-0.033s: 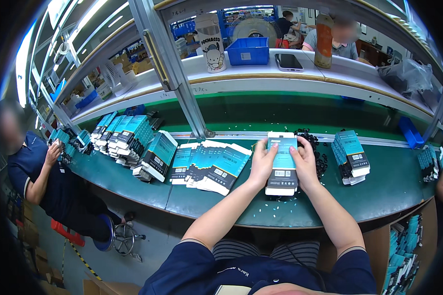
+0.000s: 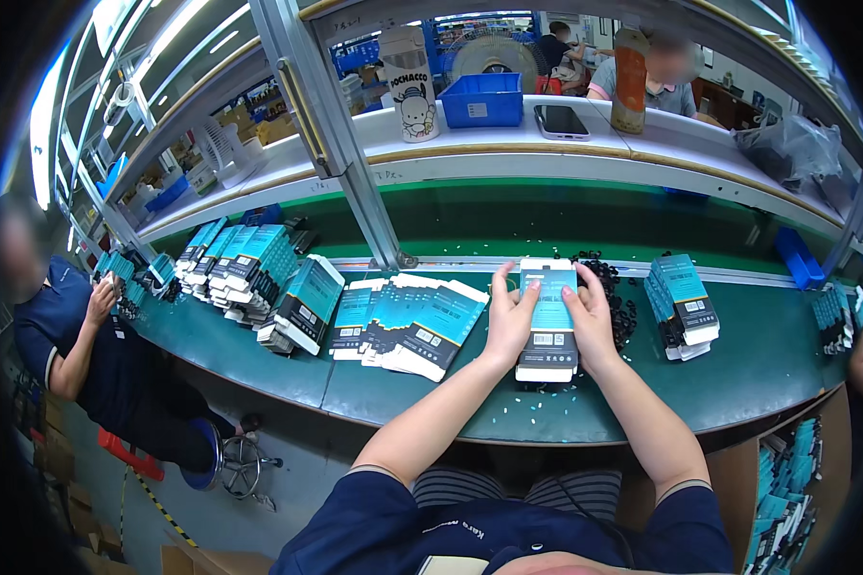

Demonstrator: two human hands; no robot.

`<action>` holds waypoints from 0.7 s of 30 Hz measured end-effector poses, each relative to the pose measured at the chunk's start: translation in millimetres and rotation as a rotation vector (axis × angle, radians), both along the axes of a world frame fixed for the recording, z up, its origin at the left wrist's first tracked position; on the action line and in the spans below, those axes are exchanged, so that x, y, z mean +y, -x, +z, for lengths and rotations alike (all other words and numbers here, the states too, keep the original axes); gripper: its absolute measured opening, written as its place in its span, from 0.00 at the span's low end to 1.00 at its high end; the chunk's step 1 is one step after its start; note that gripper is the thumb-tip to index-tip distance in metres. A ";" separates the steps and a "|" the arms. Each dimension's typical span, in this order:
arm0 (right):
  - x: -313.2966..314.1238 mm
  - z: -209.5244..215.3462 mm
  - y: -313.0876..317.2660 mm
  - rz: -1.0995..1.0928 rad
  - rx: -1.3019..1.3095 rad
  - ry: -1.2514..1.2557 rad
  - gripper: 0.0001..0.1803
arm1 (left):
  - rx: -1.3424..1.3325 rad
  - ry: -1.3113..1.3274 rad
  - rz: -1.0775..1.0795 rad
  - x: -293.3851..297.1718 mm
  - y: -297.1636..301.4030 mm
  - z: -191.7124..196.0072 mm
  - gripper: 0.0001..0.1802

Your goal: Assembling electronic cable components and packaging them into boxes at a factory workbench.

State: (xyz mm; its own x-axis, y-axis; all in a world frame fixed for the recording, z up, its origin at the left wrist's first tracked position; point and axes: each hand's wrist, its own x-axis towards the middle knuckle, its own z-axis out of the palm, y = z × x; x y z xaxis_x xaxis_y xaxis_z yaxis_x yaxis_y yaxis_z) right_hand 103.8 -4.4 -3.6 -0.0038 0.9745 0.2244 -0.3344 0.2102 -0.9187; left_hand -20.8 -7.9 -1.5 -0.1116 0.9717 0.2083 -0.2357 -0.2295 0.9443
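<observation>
Between my two hands is a flat folding carton, teal on its upper part and dark grey below, with pale flaps at both ends. My left hand holds its left side, thumb on the front face. From the right, my right hand grips it the same way, its thumb also on the front. Most of the fingers are behind or beside the carton, partly hidden. Under and behind it lies a heap of small black parts. Fanned flat cartons lie left of my left hand.
Stacked cartons stand to the right, and several more stacks at the left. Small pale bits are scattered on the green table. A shelf crosses behind. A cardboard box holds cartons at lower right. A co-worker sits at left.
The fingers of my left hand have spread slightly away from the carton's upper left edge. The carton and my right hand stay almost in place.
</observation>
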 end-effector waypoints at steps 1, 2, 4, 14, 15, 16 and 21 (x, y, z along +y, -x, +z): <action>1.0 -2.4 -1.6 0.012 -0.055 -0.017 0.23 | -0.003 0.014 -0.028 -3.8 0.2 3.9 0.24; 1.1 -3.3 -3.6 0.002 -0.057 -0.017 0.23 | -0.004 0.014 -0.037 -2.2 0.5 2.4 0.24; 0.9 -1.9 -4.0 0.019 -0.052 -0.028 0.22 | 0.026 -0.023 -0.060 3.9 0.1 -2.1 0.21; 16.7 -21.5 -7.1 -0.289 -0.233 -0.131 0.14 | 0.267 -0.249 0.190 3.9 -15.6 -9.1 0.09; 11.6 -16.9 -3.4 -0.275 -0.143 -0.072 0.13 | 0.208 -0.208 0.144 6.5 -11.6 -13.6 0.09; 7.0 -9.1 0.1 -0.258 -0.053 -0.016 0.13 | 0.149 -0.170 0.102 7.2 -11.2 -9.6 0.08; 2.6 -4.8 -5.3 -0.137 -0.024 -0.067 0.08 | 0.011 -0.150 0.036 1.2 -10.5 -4.2 0.08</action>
